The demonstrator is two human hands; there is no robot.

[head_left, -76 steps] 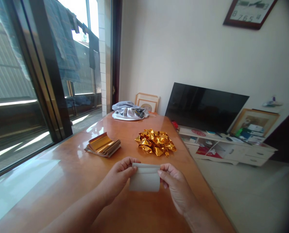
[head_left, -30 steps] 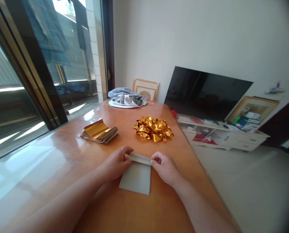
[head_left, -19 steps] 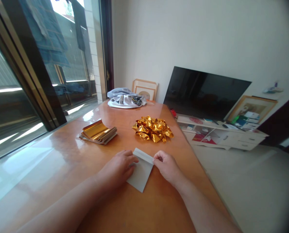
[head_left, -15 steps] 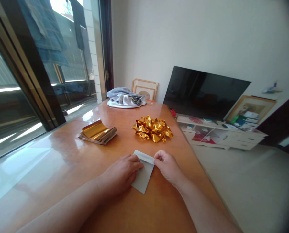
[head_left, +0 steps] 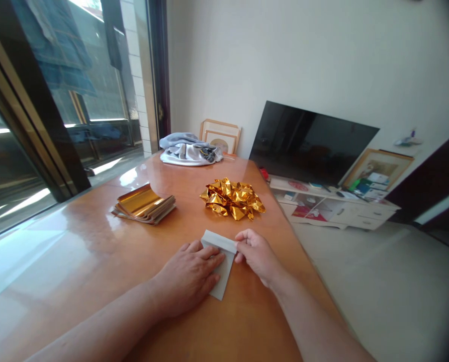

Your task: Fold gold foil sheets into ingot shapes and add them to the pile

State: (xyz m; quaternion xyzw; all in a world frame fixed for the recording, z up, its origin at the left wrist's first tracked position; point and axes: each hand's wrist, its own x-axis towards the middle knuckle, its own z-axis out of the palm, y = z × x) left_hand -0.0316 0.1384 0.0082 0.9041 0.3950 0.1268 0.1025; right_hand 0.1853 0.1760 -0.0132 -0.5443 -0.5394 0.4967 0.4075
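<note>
Head view: right fingers [head_left: 243, 247] are pinching the grey sheet [head_left: 225, 274] at its folded end; left fingers [head_left: 212, 261] are lying wide over it; uneven tugging would be risking skew.

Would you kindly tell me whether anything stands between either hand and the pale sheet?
Nothing visible does: the left hand rests on the pale sheet, and the right hand touches its right edge. The crumpled gold foil lies beyond it.
</note>
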